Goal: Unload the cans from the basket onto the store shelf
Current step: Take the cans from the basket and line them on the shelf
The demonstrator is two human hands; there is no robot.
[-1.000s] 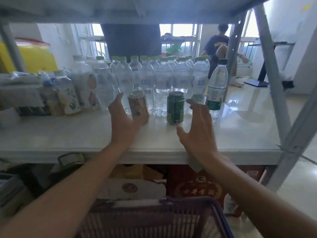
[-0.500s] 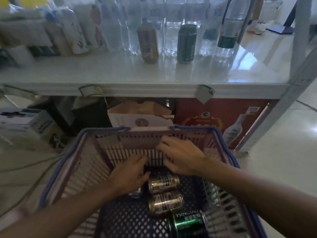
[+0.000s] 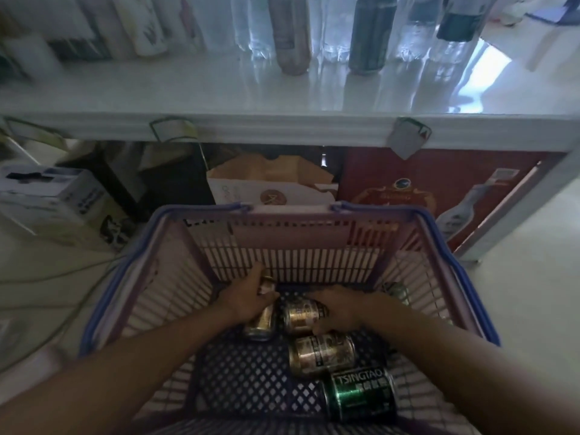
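Both hands are down inside the purple basket [image 3: 288,215]. My left hand [image 3: 251,298] is wrapped around a gold can [image 3: 262,323] lying at the far left of the basket floor. Beside it, my right hand [image 3: 340,307] closes on a second gold can [image 3: 301,315]. A third gold can [image 3: 321,354] and a green Tsingtao can [image 3: 359,394] lie nearer to me. Another can [image 3: 397,291] shows partly at the basket's right wall. On the white shelf [image 3: 188,92] above stand a gold can [image 3: 290,36] and a green can [image 3: 370,36].
Rows of water bottles [image 3: 332,26] stand behind the two shelved cans, with other bottles [image 3: 141,26] to the left. Under the shelf sit a red carton [image 3: 423,189], a brown paper bag [image 3: 270,183] and a white box [image 3: 53,202]. Price-tag holders hang off the shelf edge.
My view dropped from the shelf to the basket. Both hands left the shelved cans, reached into the basket, and now close on two gold cans.
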